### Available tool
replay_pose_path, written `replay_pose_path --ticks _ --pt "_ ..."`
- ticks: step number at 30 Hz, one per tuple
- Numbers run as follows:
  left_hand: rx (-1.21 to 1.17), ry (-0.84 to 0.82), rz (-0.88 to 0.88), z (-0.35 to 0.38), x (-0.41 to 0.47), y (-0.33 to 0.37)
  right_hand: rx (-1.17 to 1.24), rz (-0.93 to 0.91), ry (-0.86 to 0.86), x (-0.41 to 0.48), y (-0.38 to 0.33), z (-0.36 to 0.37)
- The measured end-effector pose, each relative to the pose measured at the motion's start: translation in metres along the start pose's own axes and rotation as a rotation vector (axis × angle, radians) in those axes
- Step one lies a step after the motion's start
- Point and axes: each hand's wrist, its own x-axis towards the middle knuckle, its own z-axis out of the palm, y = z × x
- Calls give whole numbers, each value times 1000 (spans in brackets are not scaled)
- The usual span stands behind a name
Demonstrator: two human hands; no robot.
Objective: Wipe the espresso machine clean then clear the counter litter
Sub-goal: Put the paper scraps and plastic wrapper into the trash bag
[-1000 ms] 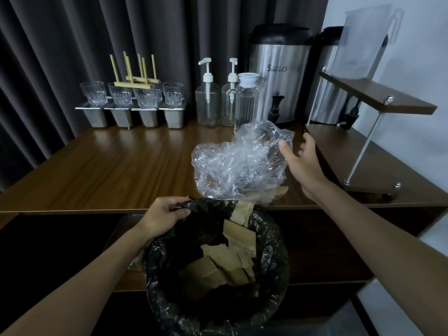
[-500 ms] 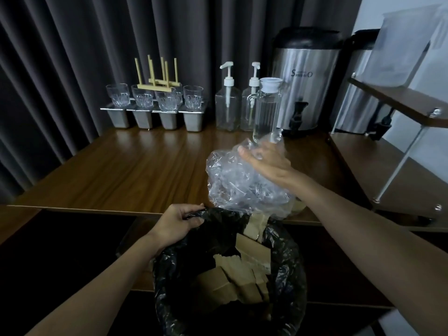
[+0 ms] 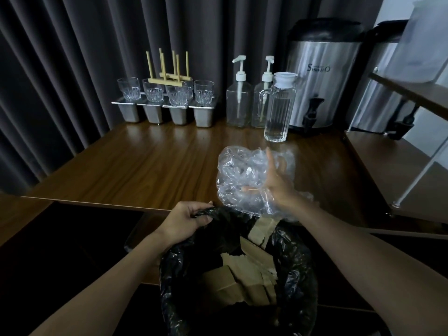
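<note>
Since half a second earlier, our right hand (image 3: 276,187) had turned from lying flat on the crumpled plastic (image 3: 240,175) to digging into it, thumb and fingers curled into the folds and grasping it. The plastic sat at the near edge of the counter (image 3: 145,166), overhanging the black bin liner (image 3: 295,275). Our left hand (image 3: 186,218) pinched the liner's rim, holding it open just below. Cardboard pieces (image 3: 244,270) already filled much of the bin. We judged the film the weak point: springy and light, it could unfurl, catch on the rim, or ride up over the cardboard and spill to the floor. A loose pinch could also let the liner sag shut.
</note>
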Motion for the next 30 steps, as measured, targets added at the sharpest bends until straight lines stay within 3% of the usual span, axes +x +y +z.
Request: replay_pose_path --ticks 3,8,11,13,19,30 --pt "32 -2 4 -1 1 -2 40 -60 28 5 15 6" --pt "31 3 3 -1 1 -2 466 -83 94 -7 3 -24" --pt "48 -9 4 -2 -2 3 549 -221 17 -33 -6 -55" --pt "66 -12 48 -3 -5 7 562 -312 -125 -54 -15 -78" --pt "60 1 38 -3 0 0 310 -456 -717 -106 -24 -92" --pt "12 25 -61 -2 1 -2 123 -402 -585 -142 -35 -29"
